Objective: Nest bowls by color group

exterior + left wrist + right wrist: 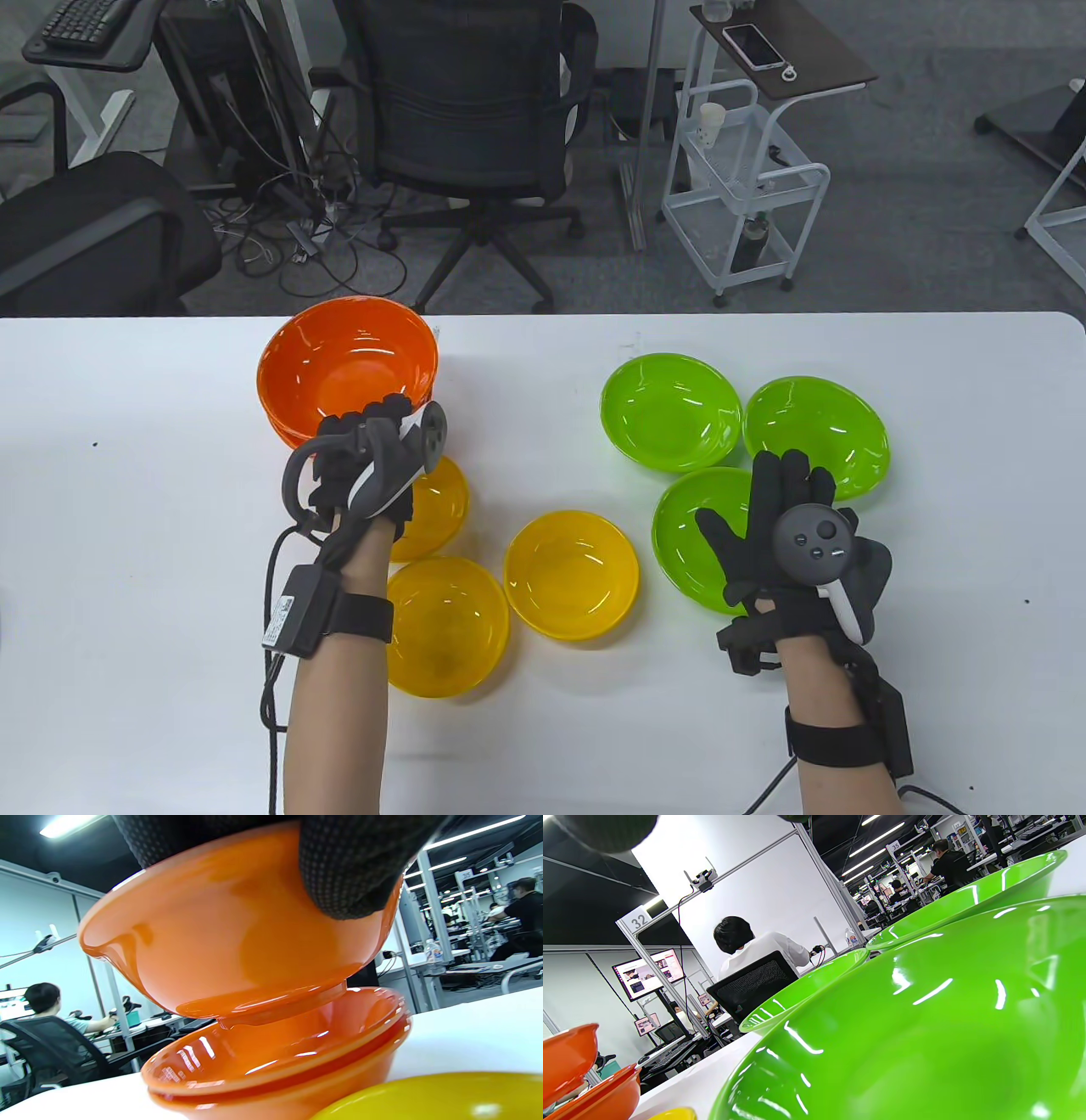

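Note:
My left hand [373, 418] grips the near rim of an orange bowl [348, 365] and holds it tilted just above a stack of two orange bowls [275, 1065]; my gloved fingers [352, 866] press on its wall [237, 942]. Three yellow bowls lie apart: one [437, 501] partly under my left hand, one [447, 628] near my forearm, one [571, 575] in the middle. Three green bowls [670, 410] [816, 433] [696, 543] lie apart on the right. My right hand [785, 501] is spread flat over the nearest green bowl [925, 1027], gripping nothing.
The white table [127, 509] has its far edge just behind the orange stack. Behind it stand an office chair [475, 110] and a white cart [747, 195]. Cables run from both wrists toward the near edge.

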### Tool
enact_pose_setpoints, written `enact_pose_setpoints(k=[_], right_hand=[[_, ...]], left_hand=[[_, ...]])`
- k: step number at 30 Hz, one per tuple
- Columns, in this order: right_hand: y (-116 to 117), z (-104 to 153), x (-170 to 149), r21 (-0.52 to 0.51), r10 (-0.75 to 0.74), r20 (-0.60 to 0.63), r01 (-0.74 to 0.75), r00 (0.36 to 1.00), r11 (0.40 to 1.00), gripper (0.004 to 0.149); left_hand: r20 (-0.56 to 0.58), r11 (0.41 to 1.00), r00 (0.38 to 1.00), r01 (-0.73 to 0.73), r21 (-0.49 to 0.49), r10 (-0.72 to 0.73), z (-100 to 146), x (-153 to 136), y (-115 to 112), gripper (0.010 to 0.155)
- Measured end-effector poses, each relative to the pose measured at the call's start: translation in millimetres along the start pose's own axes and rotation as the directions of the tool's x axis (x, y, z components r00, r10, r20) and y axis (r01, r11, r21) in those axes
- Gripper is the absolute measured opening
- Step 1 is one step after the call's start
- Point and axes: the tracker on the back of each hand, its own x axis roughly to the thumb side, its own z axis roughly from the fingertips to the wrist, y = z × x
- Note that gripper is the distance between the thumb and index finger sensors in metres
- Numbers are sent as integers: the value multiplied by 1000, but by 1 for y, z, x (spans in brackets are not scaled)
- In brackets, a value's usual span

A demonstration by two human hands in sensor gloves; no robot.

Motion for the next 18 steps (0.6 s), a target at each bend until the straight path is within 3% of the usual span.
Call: enact_pose_setpoints(k=[10, 18], right_hand=[[0, 0, 0, 1, 1, -1, -1, 1000, 1000, 92], [0, 0, -1, 5, 0, -6, 0, 1000, 1000, 92]], left_hand=[[6, 997, 997, 72, -35, -72, -2, -3, -32, 47], [9, 995, 997, 71, -64, -71, -5, 2, -41, 47]])
